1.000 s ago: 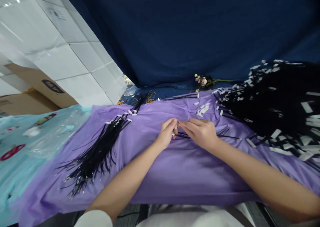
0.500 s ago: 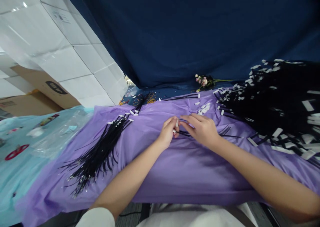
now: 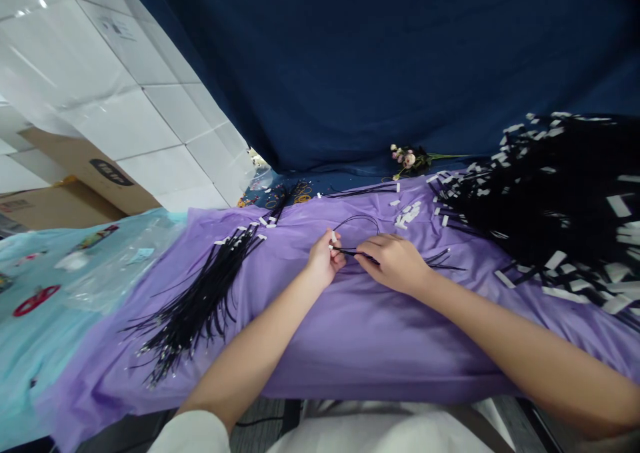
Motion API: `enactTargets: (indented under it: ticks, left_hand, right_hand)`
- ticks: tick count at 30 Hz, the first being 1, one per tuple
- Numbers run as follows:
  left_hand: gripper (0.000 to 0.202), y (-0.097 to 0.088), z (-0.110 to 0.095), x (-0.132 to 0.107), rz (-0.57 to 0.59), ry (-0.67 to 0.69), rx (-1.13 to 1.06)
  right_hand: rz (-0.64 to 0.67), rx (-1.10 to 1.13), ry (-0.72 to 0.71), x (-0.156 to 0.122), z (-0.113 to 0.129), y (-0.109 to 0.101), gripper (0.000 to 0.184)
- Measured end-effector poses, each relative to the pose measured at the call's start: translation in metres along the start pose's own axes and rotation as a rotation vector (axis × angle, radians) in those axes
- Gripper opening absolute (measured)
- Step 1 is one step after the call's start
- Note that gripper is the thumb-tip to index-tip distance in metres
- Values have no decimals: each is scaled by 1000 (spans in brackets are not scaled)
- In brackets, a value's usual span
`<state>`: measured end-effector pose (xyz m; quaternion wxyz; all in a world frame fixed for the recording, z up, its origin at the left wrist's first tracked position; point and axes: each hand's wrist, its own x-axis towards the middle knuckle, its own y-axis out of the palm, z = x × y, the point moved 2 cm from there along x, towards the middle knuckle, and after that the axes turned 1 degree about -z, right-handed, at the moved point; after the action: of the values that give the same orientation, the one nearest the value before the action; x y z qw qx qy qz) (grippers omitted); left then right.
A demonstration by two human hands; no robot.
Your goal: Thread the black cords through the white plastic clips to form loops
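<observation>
Just right of the middle, my left hand (image 3: 324, 260) pinches the white-tagged end of some thin black cords (image 3: 345, 250). My right hand (image 3: 395, 260) is closed around the same cords a little further right, and their loose ends (image 3: 443, 260) stick out beyond it. One cord bows upward in a thin loop (image 3: 359, 217) between the two hands. Left of my hands lies a bundle of black cords (image 3: 205, 300) with white tags at its upper end. A large heap of black cords (image 3: 550, 200) with white tags is at the right.
Loose white tags (image 3: 409, 214) lie on the purple cloth (image 3: 310, 366) behind my right hand. A flower sprig (image 3: 410, 158) rests by the dark blue curtain (image 3: 375, 73). On the light-blue cloth (image 3: 30, 360) are red-handled scissors (image 3: 36, 301) and a clear plastic bag (image 3: 120, 266).
My left hand has shifted left with the tagged end. A cord loop now arches above the hands, and my right hand has moved slightly left along the cords.
</observation>
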<state>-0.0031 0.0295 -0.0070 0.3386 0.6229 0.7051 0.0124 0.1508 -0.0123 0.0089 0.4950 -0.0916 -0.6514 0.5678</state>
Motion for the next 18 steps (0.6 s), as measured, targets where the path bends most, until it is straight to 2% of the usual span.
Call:
enactTargets:
  ticks: [6, 18]
  left_hand:
    - [21, 0, 1, -1, 22, -47, -4]
    - [26, 4, 2, -3, 59, -87, 71]
  right_hand:
    - [23, 76, 97, 0, -5, 4, 18]
    - [6, 236, 12, 2, -9, 15, 17]
